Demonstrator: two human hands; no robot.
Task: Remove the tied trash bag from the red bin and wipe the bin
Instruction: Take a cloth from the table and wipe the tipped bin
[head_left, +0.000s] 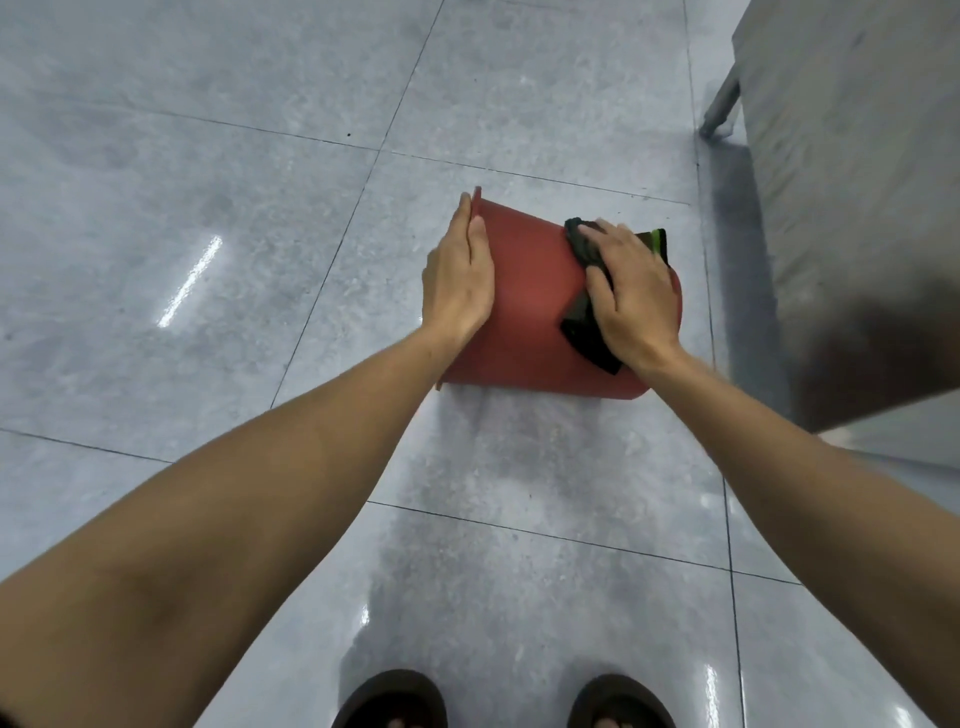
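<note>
R hand (631, 296) grip: palm down, fingers spread flat, pressing a dark cloth (587, 291) onto the red bin (530, 306); no curl around it, more a flat press than a pinch. Cloth is black w/ a green edge poking out past the knuckles at far side; most of it hidden under the hand, shape hard to read. L hand (460, 275) grip: open, flat against the bin's wall near the rim, fingertips reaching the rim lip, thumb side up; steadies, not wrapped around anything. Bin lies on its side on the grey tiled floor (208, 208), rim to the left, base to the right, base end partly covered by R hand + cloth. Opening faces away to the left, so inside can't be seen. Both forearms bare, run from lower frame corners up to the bin, cut off at the edges. Two dark shoes (392, 701) at bottom edge, only toes in frame. Grey cabinet-like unit (857, 182) w/ a metal leg at upper right, cut off by frame, just beside the bin's base end; lower part in shadow, unclear.
</note>
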